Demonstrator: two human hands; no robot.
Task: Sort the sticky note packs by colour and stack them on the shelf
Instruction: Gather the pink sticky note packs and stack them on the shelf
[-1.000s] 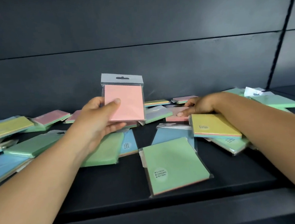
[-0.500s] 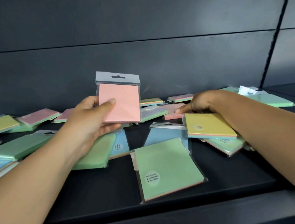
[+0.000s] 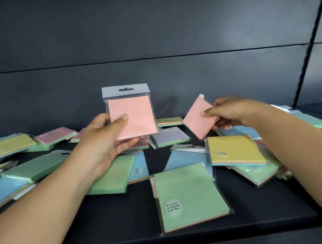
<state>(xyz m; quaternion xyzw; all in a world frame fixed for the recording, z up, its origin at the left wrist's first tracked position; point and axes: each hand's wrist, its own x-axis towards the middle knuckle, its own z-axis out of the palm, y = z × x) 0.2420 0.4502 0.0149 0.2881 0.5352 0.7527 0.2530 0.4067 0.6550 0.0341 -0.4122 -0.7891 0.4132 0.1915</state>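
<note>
Pink pack (image 3: 134,118) in left hand (image 3: 104,143) (upright)

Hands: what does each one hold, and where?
Left hand: upright pink pack, lower left edge. Right hand: tilted pink pack, right edge.

bare shelf (image 3: 113,218) strip below left hand (image 3: 102,145), open to the front edge. between the hands, a lilac pack (image 3: 169,137) and blue pack (image 3: 186,159) block. green pack (image 3: 191,198) lies under the right hand (image 3: 231,114) approach; yellow pack (image 3: 235,150) just below it.
</note>
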